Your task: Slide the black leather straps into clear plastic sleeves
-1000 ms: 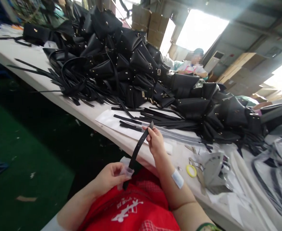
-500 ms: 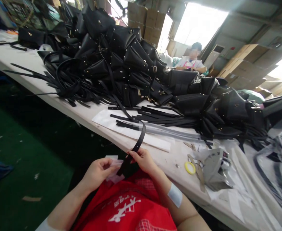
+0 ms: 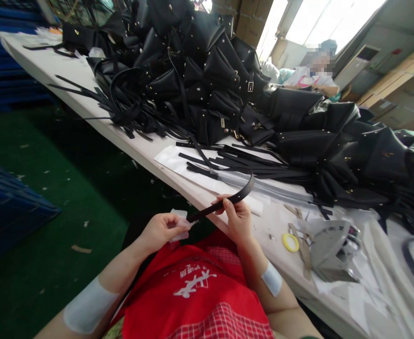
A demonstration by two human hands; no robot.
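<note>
A black strap (image 3: 206, 210) with small holes stretches between my hands just over the table's near edge, its free end curling up to the right. My right hand (image 3: 239, 217) is closed on the strap near its middle, thumb on top. In my left hand (image 3: 165, 229), thumb and fingers pinch a translucent white sheet (image 3: 179, 214) at the strap's lower end. Whether the left fingers also grip the strap is hidden by the sheet. Beyond my hands, more black straps (image 3: 252, 165) lie in a bundle on white paper.
Black bags (image 3: 207, 70) with metal fittings are heaped along the table (image 3: 129, 148). A yellow tape ring (image 3: 290, 243) and a silver bag (image 3: 334, 252) lie at right. A co-worker (image 3: 314, 77) sits behind the heap. Blue pallets (image 3: 12, 207) stand on the green floor.
My right hand has moved right and up with the strap, which now lies flatter between the hands. The left hand has come slightly up and right. The view has shifted left.
</note>
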